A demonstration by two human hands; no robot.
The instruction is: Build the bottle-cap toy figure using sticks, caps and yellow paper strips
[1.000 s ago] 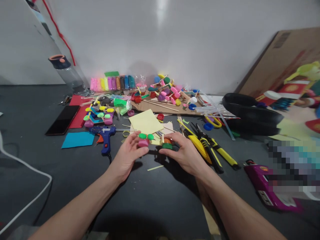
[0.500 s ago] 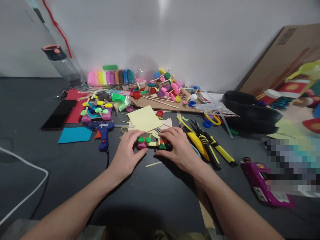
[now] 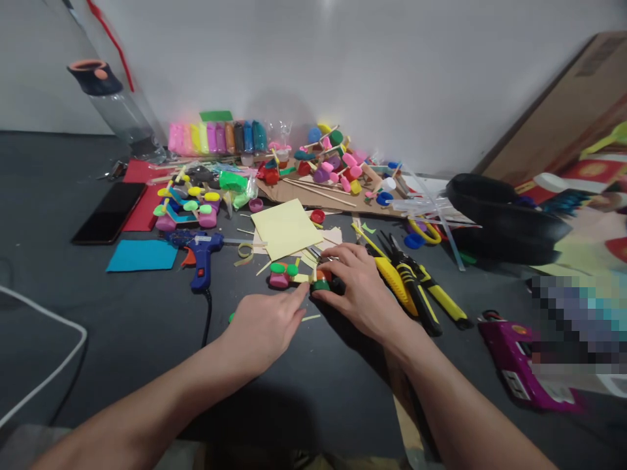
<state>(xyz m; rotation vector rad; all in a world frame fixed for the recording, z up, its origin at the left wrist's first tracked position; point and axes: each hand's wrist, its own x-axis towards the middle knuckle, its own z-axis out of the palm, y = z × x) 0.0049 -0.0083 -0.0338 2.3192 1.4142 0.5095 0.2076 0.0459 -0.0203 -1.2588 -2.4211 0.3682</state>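
A small clay-and-stick model lies on the dark table, with a pink base and green ovals at its left end and green and orange pieces at its right. My right hand curls round the right end, thumb in front and fingers behind. The index finger of my left hand points out and touches or nearly touches the model's middle; the other fingers are folded, with no held object visible. Just behind the model is a pale yellow paper square.
A blue glue gun, blue paper and a phone lie left. Yellow-black pliers and a purple device are at right. Clay packs, models and a bottle stand behind.
My left hand has let go of the model's left end and drawn back toward me, its index finger now pointing at the middle. My right hand stays round the right end. The view has shifted slightly.
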